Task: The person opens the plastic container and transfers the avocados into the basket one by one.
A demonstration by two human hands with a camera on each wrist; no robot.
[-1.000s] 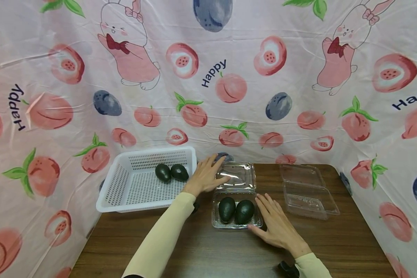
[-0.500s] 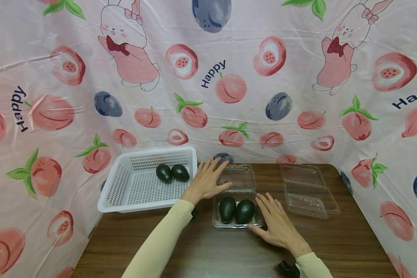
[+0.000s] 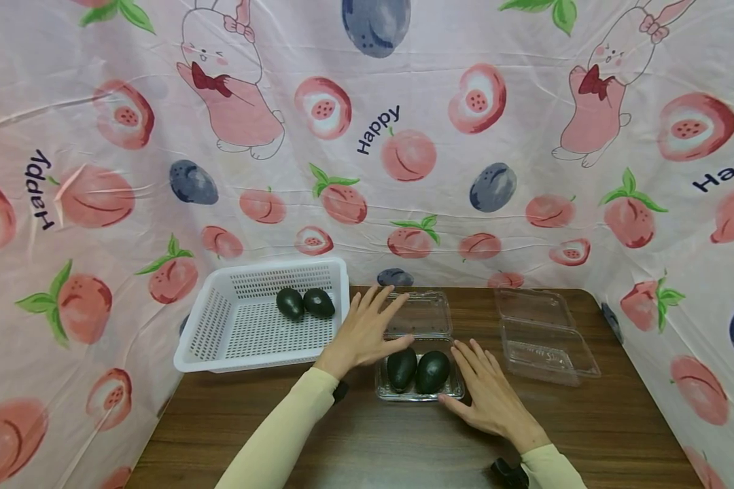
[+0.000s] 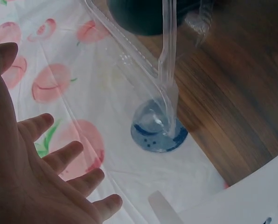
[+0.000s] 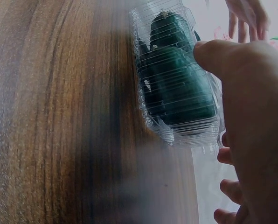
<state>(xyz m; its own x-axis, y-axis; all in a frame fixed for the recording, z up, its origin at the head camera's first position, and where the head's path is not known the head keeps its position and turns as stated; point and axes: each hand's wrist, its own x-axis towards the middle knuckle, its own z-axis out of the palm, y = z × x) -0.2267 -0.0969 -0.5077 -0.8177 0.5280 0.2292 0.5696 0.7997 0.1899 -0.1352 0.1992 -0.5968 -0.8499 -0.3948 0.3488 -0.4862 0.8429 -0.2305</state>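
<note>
Two dark green avocados (image 3: 402,372) sit side by side in the base of a clear plastic clamshell box (image 3: 420,395). Its lid (image 3: 427,314) is hinged back behind the base. My left hand (image 3: 363,333) is spread over the lid's left part, thumb above the left avocado; in the left wrist view its fingers (image 4: 64,156) hold nothing. Along the box's right side lies my right hand (image 3: 488,392), fingers straight, thumb at the front right corner. In the right wrist view that thumb (image 5: 213,53) is close against the clear wall; contact is hard to tell.
A white perforated basket (image 3: 220,360) at the left holds two more avocados (image 3: 304,303). Another clear clamshell box (image 3: 538,353) stands open at the right, near the table's back edge. Fruit-print cloth (image 3: 367,204) hangs behind and beside the wooden table (image 3: 391,448).
My left hand has drawn slightly back toward me from the lid, its thumb now over the left avocado. The lid's bright glare has faded. My right hand stays at the box's right side.
</note>
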